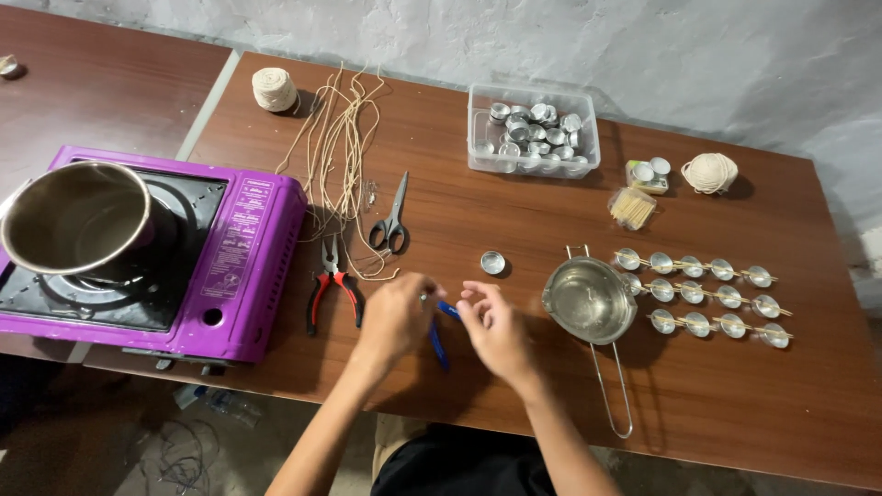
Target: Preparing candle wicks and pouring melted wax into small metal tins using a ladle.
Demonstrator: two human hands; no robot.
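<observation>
Brown wooden surface (735,404) against a rough whitewashed wall (643,46). At lower centre, the left hand (397,317) closes its grip on blue-handled pliers (439,332); the right hand (496,329) pinches something small, possibly a wick tab. A purple stove (248,266) occupies the left.
</observation>
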